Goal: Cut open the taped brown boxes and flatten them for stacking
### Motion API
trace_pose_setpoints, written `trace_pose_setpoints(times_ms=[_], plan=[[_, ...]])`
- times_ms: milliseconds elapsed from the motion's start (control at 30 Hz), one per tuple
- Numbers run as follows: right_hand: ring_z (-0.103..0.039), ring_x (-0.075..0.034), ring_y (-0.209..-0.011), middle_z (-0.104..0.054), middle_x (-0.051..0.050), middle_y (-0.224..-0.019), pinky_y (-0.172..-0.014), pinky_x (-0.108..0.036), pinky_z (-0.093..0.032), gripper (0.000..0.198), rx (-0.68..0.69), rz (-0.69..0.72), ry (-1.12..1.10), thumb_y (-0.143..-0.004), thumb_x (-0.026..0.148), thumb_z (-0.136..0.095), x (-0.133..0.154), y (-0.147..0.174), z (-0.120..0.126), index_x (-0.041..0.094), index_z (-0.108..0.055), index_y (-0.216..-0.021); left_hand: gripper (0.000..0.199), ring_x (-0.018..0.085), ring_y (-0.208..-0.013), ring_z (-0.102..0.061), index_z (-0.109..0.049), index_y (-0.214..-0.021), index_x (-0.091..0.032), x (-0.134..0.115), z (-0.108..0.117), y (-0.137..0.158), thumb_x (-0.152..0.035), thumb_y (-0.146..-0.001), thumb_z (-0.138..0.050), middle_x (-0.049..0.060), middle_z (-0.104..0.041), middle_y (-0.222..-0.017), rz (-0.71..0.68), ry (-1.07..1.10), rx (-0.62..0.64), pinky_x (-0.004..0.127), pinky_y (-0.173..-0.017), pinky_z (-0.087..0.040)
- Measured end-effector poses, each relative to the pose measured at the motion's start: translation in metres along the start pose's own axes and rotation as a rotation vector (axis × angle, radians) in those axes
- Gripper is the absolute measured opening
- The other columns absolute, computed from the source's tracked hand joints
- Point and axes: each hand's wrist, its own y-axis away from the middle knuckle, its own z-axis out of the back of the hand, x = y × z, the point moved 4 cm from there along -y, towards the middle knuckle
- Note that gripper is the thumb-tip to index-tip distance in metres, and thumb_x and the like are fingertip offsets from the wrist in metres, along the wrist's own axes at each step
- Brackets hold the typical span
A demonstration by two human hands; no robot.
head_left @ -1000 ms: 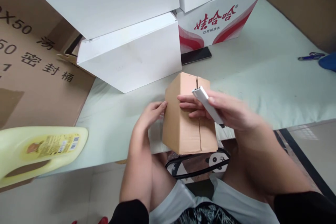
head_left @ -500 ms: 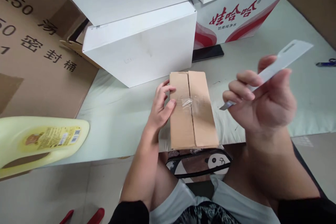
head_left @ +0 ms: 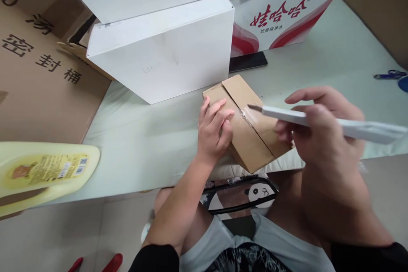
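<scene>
A small brown cardboard box (head_left: 255,140) rests turned at an angle on the pale cloth-covered table. Clear tape (head_left: 250,115) crosses its centre seam. My left hand (head_left: 215,129) grips the box's left side, fingers curled over its top edge. In my right hand (head_left: 328,131) is a white utility knife (head_left: 287,114), held between thumb and fingers. The dark blade points left over the box, near the taped seam; whether it touches the tape I cannot tell.
Large white boxes (head_left: 165,59) and a white carton with red print (head_left: 277,25) stand behind. A dark phone-like slab (head_left: 248,62) lies by them. At left are a yellow jug (head_left: 47,174) and a big brown carton (head_left: 51,93). Blue scissors (head_left: 390,75) lie far right.
The cardboard box has turned at an angle, and my left hand has moved further onto it. My right hand has swung the knife round so that its blade points left over the box.
</scene>
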Motion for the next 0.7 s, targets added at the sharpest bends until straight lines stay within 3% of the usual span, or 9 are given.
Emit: trace_pose_setpoints(times_ms=[67,133,233,333,433,533,700], plan=[[-0.063,-0.018,-0.055,-0.070,-0.001,-0.072,-0.047,-0.032,-0.047,0.016,0.010,-0.020,-0.009,-0.096,0.044,-0.063,-0.001,0.002,-0.001,0.028,-0.067,-0.097,0.035,0.027,-0.136,-0.062,-0.065,-0.107,-0.024,0.001,-0.002,0.000,-0.033,-0.108,-0.032,0.008,-0.072,-0.127,0.018,-0.010,0.015,0.058,-0.129,-0.034],[-0.058,-0.017,-0.053,-0.066,0.001,-0.067,-0.047,-0.031,-0.044,0.009,0.014,-0.017,0.005,-0.088,0.035,-0.072,-0.001,0.002,-0.003,0.027,-0.067,-0.087,0.035,0.027,-0.134,-0.063,-0.064,-0.107,-0.024,0.003,-0.003,-0.001,-0.033,-0.108,-0.031,0.009,-0.071,-0.125,0.030,0.003,0.031,0.059,-0.130,-0.031],[-0.051,-0.015,-0.050,-0.058,0.003,-0.059,-0.047,-0.031,-0.039,0.014,0.005,0.038,0.101,-0.086,0.033,-0.071,-0.003,-0.002,-0.007,0.027,-0.063,-0.076,0.035,0.027,-0.135,-0.061,-0.063,-0.108,-0.025,0.003,-0.002,-0.001,-0.036,-0.109,-0.030,0.008,-0.070,-0.125,0.045,0.038,0.045,0.059,-0.131,-0.027],[-0.055,-0.015,-0.053,-0.065,0.002,-0.065,-0.050,-0.031,-0.042,0.006,-0.012,0.046,0.178,-0.086,0.032,-0.068,-0.008,-0.005,-0.011,0.027,-0.065,-0.085,0.035,0.029,-0.138,-0.057,-0.060,-0.112,-0.025,0.002,-0.001,-0.001,-0.052,-0.107,-0.039,0.010,-0.067,-0.129,0.057,0.099,0.085,0.060,-0.132,-0.023],[-0.059,-0.016,-0.056,-0.070,0.001,-0.073,-0.051,-0.030,-0.044,0.013,0.027,0.060,0.223,-0.079,0.028,-0.071,-0.007,-0.007,-0.014,0.027,-0.065,-0.090,0.048,0.033,-0.144,-0.051,-0.057,-0.120,-0.025,0.001,-0.001,0.000,-0.068,-0.099,-0.050,0.013,-0.061,-0.135,0.097,0.118,0.148,0.063,-0.132,-0.022],[-0.056,-0.014,-0.053,-0.067,0.002,-0.067,-0.050,-0.029,-0.043,0.009,0.061,0.085,0.271,-0.075,0.022,-0.069,-0.004,-0.008,-0.016,0.026,-0.062,-0.079,0.048,0.033,-0.142,-0.052,-0.053,-0.123,-0.026,0.001,0.000,0.000,-0.066,-0.097,-0.054,0.013,-0.061,-0.134,0.099,0.107,0.170,0.063,-0.132,-0.020],[-0.057,-0.015,-0.055,-0.067,0.002,-0.067,-0.050,-0.030,-0.041,0.007,0.078,0.121,0.338,-0.076,0.021,-0.066,-0.001,-0.008,-0.021,0.026,-0.061,-0.078,0.042,0.031,-0.138,-0.056,-0.051,-0.123,-0.028,0.003,0.000,0.000,-0.060,-0.097,-0.058,0.009,-0.063,-0.130,0.075,0.122,0.175,0.062,-0.133,-0.018]])
